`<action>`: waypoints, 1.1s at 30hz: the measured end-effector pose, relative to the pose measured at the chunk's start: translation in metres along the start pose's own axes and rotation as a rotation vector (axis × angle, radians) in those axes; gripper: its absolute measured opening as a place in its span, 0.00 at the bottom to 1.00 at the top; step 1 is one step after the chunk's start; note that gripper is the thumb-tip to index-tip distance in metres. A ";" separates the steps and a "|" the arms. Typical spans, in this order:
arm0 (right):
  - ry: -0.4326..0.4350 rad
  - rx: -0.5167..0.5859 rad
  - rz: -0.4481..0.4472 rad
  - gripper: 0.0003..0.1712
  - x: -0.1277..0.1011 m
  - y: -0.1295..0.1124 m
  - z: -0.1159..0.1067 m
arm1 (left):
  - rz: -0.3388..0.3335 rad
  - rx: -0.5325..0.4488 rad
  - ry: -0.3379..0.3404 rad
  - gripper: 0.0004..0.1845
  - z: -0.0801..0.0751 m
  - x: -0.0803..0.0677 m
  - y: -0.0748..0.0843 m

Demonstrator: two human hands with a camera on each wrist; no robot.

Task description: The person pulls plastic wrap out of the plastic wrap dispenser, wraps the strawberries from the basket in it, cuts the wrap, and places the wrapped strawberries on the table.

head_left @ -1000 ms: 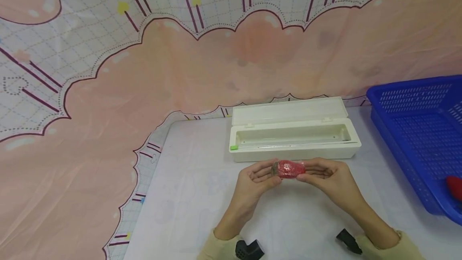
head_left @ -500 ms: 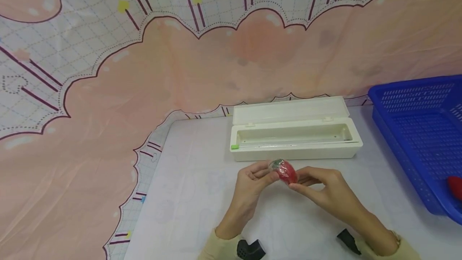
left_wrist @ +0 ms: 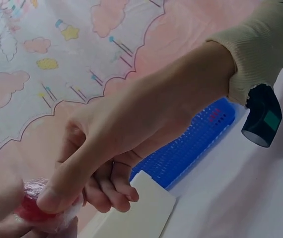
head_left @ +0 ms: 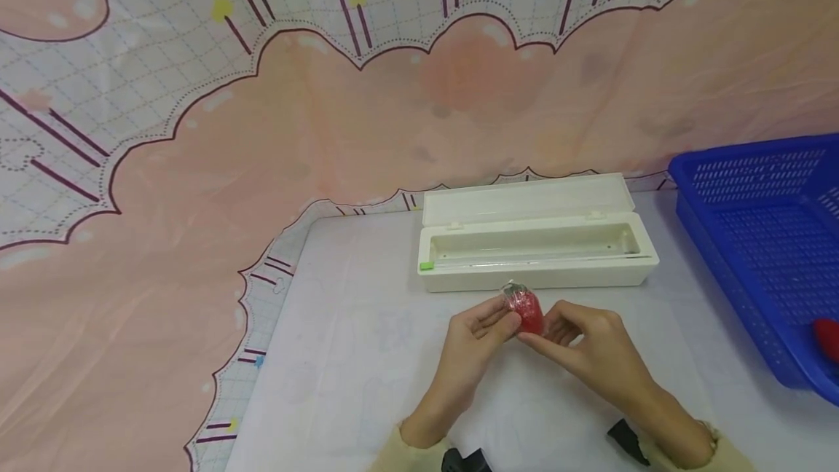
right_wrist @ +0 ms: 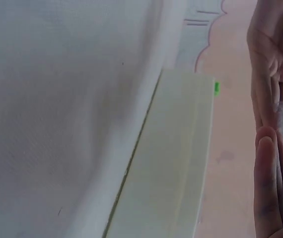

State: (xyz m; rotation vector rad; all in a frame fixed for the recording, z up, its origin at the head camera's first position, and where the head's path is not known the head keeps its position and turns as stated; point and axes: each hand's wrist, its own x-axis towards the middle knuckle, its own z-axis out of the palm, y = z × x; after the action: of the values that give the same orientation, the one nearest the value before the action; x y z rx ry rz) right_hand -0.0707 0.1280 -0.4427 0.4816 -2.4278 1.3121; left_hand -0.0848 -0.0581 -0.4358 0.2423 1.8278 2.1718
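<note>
White tabletop (head_left: 341,355), pink/grid cartoon-print cloth (head_left: 197,166) hung behind it and draped off the left edge.

Counts, near to far: 2 hands, 1 wrapped red item, 1 dispenser box, 1 blue basket, 1 red thing in the basket.

Nearest: 2 cream sleeves at the bottom edge, a black wrist cam on each.
Left hand (head_left: 473,341) and right hand (head_left: 586,348) meet mid-table, just above the surface. Both pinch the wrapped strawberry (head_left: 522,308) betw. thumb and fingertips, fingers curled round it; left from the left side, right from the right/below.
Strawberry: small, red, covered in crinkly clear film w/ glare spots, film bunched greyish at the top end. Held roughly upright, top end toward the box. Left wrist view shows the same item (left_wrist: 32,208), right thumb pressed on the film.

Just behind it: white cling-film dispenser box (head_left: 537,250), long, lid hinged open to the rear, small green tab at its left end. Strawberry is near the box's front wall; can't tell if touching.

Far right: blue perforated plastic basket (head_left: 754,231), partly cropped. Red object (head_left: 827,337) inside at the frame edge, too cut off to ID.
</note>
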 end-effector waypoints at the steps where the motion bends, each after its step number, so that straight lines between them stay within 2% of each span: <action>1: -0.001 -0.001 0.002 0.17 0.000 0.000 0.001 | -0.001 0.011 0.009 0.24 0.001 0.000 0.000; 4: -0.020 -0.001 -0.004 0.14 0.001 0.000 0.001 | 0.002 0.040 0.027 0.24 0.000 0.000 -0.001; 8: -0.049 0.037 0.022 0.11 0.004 0.001 -0.001 | 0.013 0.054 0.019 0.23 -0.005 0.002 0.000; 11: -0.055 0.121 0.047 0.19 0.005 0.002 -0.004 | 0.008 0.054 0.006 0.23 -0.008 0.002 0.001; 14: -0.071 0.212 0.035 0.26 0.006 0.003 -0.004 | -0.007 0.066 0.008 0.22 -0.010 0.002 0.002; 17: -0.087 0.271 0.035 0.26 0.005 0.003 -0.003 | -0.007 0.089 0.021 0.22 -0.010 0.002 0.002; 26: -0.085 0.318 0.116 0.21 0.003 0.001 -0.003 | 0.015 0.099 0.039 0.22 -0.008 0.001 0.002; 33: -0.087 0.334 0.162 0.20 0.004 0.001 -0.002 | 0.010 0.046 0.065 0.21 -0.008 0.003 0.000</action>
State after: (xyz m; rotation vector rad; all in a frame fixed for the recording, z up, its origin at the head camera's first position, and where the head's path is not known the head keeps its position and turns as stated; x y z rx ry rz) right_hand -0.0747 0.1296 -0.4402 0.4398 -2.3641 1.8156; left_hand -0.0898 -0.0645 -0.4374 0.1933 1.9168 2.1701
